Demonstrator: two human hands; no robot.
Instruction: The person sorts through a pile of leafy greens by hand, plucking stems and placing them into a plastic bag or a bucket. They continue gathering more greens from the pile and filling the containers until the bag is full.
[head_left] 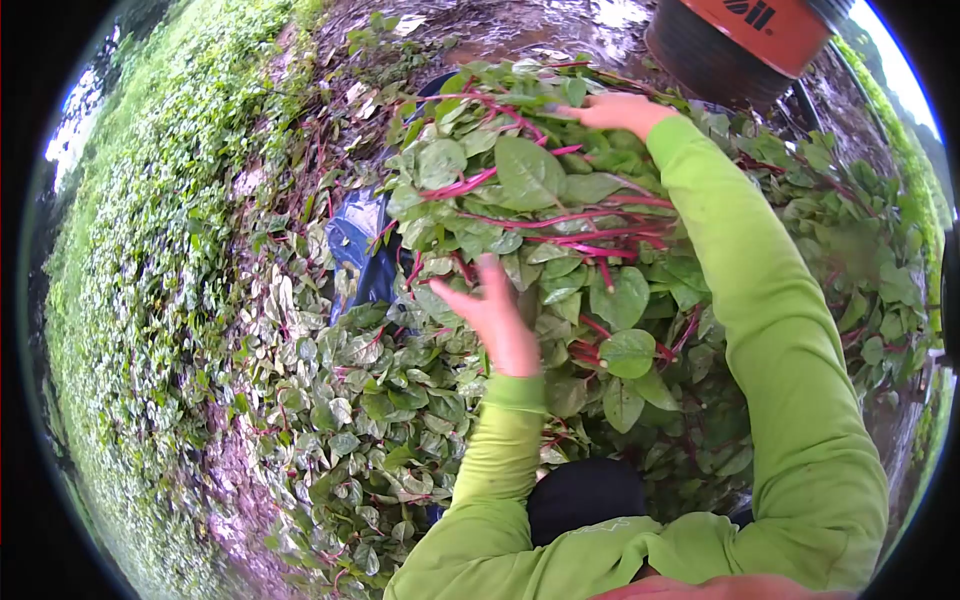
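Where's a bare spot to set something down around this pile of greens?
Bare wet ground lies beyond the pile, left of the orange bucket. A strip of blue sheet shows at the pile's left edge. Elsewhere it is crowded: the pile itself, growing plants at left.

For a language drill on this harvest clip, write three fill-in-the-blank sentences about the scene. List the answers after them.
1. The hand resting on the far top of the heap of broad green leaves with red stems is the person's ____ one.
2. The colour of the crumpled glossy sheet showing at the edge of the heap is ____.
3. The round ribbed black container beyond the heap has an upper part coloured ____.

Missing words: right; blue; orange.
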